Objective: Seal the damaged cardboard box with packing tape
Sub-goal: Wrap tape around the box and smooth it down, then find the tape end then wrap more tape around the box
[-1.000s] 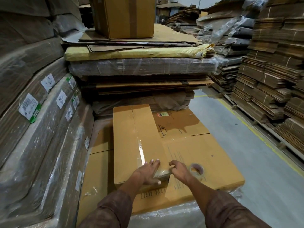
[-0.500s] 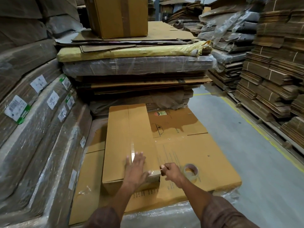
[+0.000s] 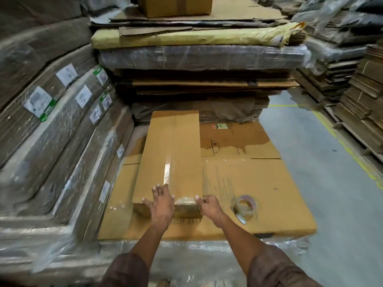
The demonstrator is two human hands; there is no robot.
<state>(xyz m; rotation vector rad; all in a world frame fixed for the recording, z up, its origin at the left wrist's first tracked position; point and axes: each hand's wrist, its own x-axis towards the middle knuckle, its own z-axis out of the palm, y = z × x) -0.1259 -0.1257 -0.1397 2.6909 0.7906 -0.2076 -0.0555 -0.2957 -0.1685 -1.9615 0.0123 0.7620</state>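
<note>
Centrally, left hand (image 3: 161, 206) lies flat on the long cardboard box (image 3: 172, 160); right hand (image 3: 209, 207) pinches its taped corner; tape roll (image 3: 245, 206) lies just right.

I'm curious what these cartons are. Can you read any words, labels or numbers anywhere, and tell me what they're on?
No text here can be read for certain.
White stickers on the wrapped stacks: blurred.
Handwritten sticker: unclear.
Red and green logo on the flat carton: too small.
Print on the box end: blurred.
</note>
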